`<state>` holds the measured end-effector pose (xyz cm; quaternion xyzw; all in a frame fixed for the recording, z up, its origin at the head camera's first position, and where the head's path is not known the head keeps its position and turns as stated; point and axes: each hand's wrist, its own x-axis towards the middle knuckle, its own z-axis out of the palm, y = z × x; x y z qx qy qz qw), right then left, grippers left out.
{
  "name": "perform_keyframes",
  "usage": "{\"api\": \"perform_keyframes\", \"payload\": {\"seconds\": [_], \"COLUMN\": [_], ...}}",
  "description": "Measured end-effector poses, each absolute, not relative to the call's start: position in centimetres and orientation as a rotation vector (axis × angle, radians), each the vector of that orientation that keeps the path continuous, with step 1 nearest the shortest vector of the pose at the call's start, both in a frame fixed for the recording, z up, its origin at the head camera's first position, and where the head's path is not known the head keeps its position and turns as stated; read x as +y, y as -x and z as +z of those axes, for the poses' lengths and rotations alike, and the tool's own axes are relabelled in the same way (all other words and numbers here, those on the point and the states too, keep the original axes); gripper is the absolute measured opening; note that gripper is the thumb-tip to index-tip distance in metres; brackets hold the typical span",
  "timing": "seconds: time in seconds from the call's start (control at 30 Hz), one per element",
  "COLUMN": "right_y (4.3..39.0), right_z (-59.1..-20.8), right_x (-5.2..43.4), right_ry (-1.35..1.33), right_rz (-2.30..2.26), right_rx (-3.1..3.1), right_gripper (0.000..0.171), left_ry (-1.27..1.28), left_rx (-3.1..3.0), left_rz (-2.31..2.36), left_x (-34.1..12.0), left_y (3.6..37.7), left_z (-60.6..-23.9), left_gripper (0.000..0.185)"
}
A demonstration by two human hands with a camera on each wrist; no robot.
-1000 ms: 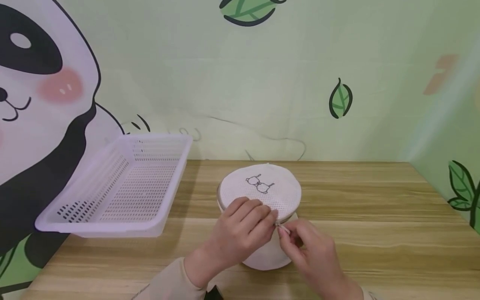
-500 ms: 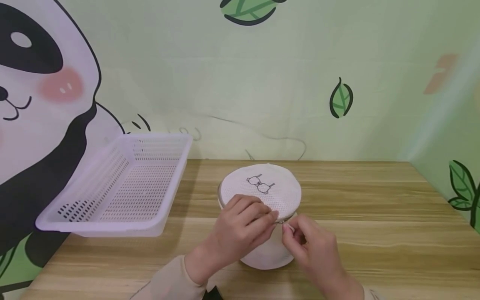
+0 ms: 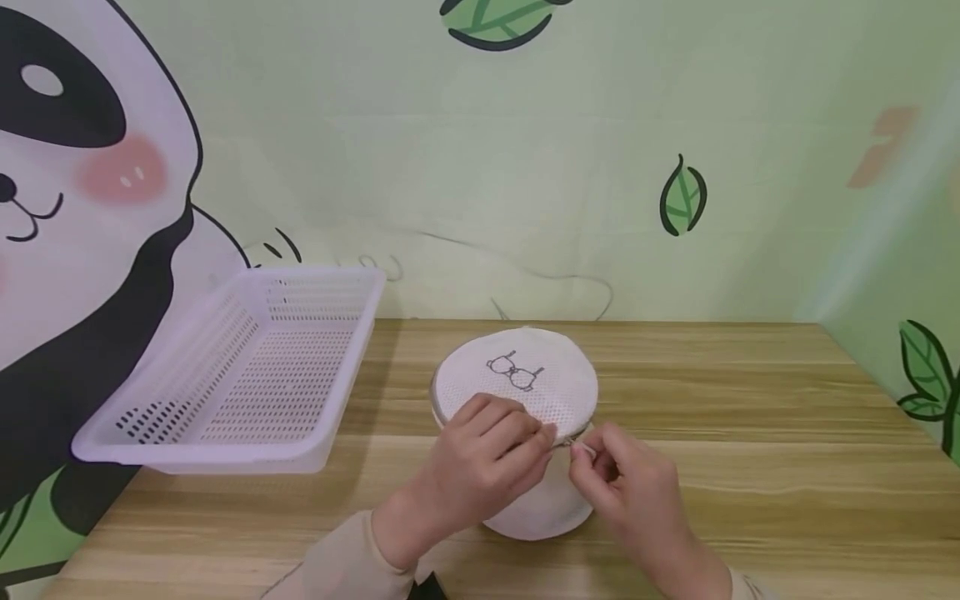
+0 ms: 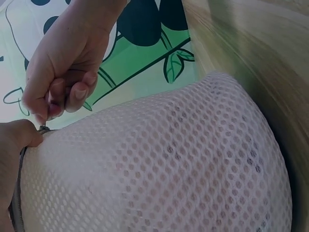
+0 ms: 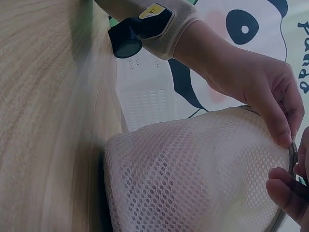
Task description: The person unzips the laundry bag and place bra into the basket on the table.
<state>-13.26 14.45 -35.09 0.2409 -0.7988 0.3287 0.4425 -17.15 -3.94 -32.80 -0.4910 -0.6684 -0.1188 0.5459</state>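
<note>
A white mesh laundry bag (image 3: 558,392) stands upright on the wooden table, its round top printed with a pair of glasses. A zipper (image 3: 566,442) runs round the rim under that top. My left hand (image 3: 483,454) pinches the rim at the front, thumb and fingertips close to the zipper teeth (image 5: 292,153). Just to its right, my right hand (image 3: 633,487) pinches the zipper's pull between thumb and forefinger. In the left wrist view the bag's mesh side (image 4: 159,159) bulges outward; the pull itself is mostly covered by the right fingers (image 4: 41,108).
On the left sits a white plastic basket (image 3: 347,392) with slotted walls. Wood-grain tabletop (image 3: 750,467) extends to the right of the bag. Behind is a wall (image 3: 375,167) with a panda and leaves. A small black object (image 3: 428,587) shows at the bottom edge.
My right hand has moved a little to the right along the rim with the zipper pull. The bag's top has shifted slightly left; my left hand has stayed almost in place.
</note>
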Motion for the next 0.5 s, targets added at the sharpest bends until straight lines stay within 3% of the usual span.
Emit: {"api": "perform_keyframes", "payload": {"seconds": [0.5], "right_y": [14.1], "right_z": [-34.7], "right_x": [16.0], "right_ry": [-0.509], "right_rz": [0.849], "right_rx": [-1.981], "right_gripper": [0.019], "left_ry": [1.328], "left_rx": [-1.650], "left_rz": [-0.467], "left_x": [-5.8], "left_y": [18.0], "left_z": [-31.9], "left_gripper": [0.012]}}
